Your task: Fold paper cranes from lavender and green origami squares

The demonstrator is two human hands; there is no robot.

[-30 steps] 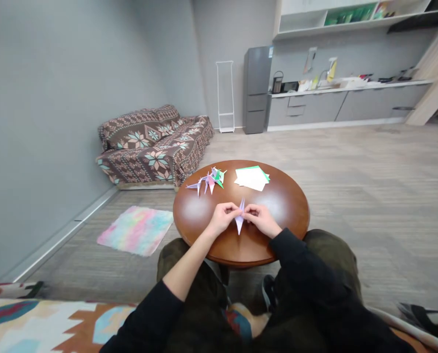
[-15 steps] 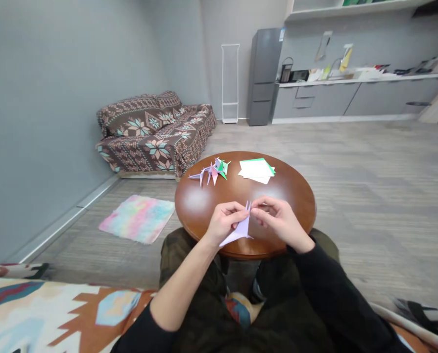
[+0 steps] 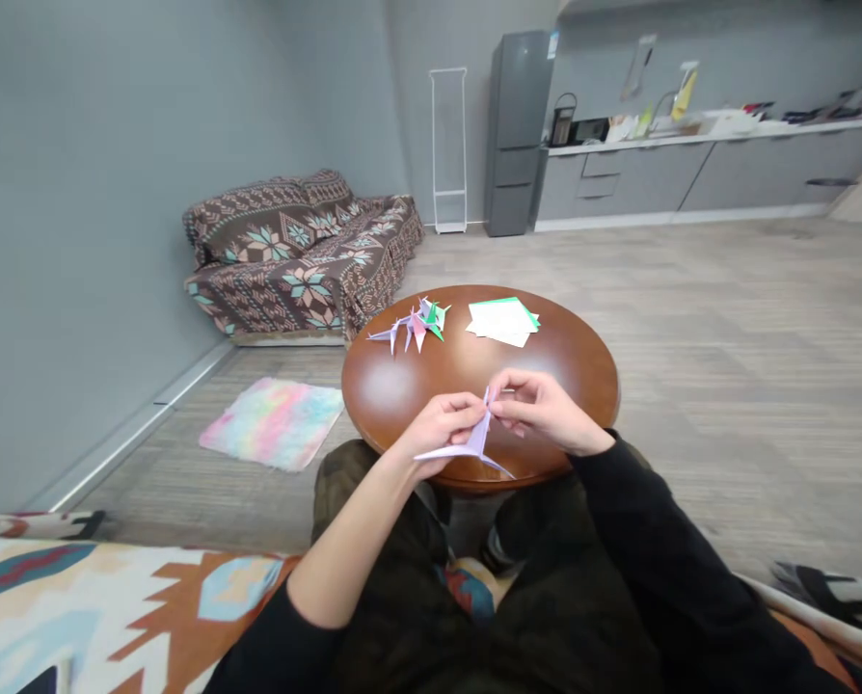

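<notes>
A lavender origami paper crane (image 3: 478, 439) hangs over the near edge of the round brown table (image 3: 380, 414), its two broad flaps spread toward me and its narrow points upward. My left hand (image 3: 445, 424) is closed on the crane's left side, thumb and fingers pinching the paper. From the right, my right hand (image 3: 536, 410) pinches one of the narrow upper points between thumb and forefinger. Beyond my hands, several folded cranes (image 3: 420, 326) in lavender, pink, green and white stand in a cluster. To their right lies a loose stack of white and green paper sheets (image 3: 503, 320).
A sofa with a patterned cover (image 3: 293, 255) stands against the left wall, and a pastel fluffy rug (image 3: 272, 424) lies left of the table. At the back are a white rack (image 3: 449, 193), a grey fridge (image 3: 516, 135) and a kitchen counter (image 3: 633, 183).
The crane has turned and its lower flaps have spread wider apart. My right hand has moved slightly left and now pinches an upper point. The view has tilted down a little.
</notes>
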